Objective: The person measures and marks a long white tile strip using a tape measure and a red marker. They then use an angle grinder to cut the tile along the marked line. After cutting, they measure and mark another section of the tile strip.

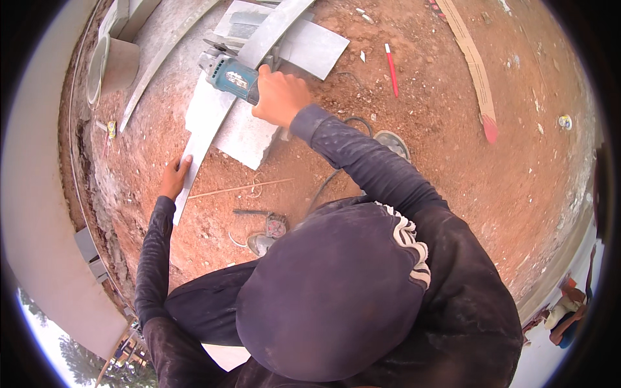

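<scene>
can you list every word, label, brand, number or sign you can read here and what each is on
No text here reads clearly enough to quote.
Blue power tool in the right hand: white marking on its body, too blurred to read.
Long brown strip: dark print-like marks along it, too small to read.
Small yellow item: any print too small to tell.

Two bare hands [283, 98], one teal angle grinder [231, 76], at least two long pale strips [200, 143], two shoes [392, 142], one dark cap [330, 291], one bucket [121, 63], one white-tipped red stick [392, 72] and one long red-ended brown strip [471, 55] are pictured.
</scene>
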Demonstrator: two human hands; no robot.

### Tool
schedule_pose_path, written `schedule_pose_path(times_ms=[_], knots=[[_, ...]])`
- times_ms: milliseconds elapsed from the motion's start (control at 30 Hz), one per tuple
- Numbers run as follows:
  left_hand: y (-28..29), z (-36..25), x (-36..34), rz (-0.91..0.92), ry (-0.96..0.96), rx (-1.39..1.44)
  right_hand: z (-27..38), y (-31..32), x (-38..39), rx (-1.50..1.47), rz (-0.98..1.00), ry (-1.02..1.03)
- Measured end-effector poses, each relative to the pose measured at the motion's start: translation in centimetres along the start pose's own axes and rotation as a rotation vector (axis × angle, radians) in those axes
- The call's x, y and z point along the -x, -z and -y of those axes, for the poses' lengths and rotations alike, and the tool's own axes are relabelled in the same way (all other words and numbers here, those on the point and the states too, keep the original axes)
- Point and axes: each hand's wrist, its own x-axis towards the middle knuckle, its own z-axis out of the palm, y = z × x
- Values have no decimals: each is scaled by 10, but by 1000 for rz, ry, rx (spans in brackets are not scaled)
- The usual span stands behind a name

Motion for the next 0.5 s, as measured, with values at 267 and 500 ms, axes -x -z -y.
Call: schedule_pose_path(times_ms=[267,500], knots=[[-1,-4,3,-17,-18,15,-1,-4,-2,-1,-21,1],[2,-7,1,20,10,-27,-3,-8,-4,2,-16,-19]])
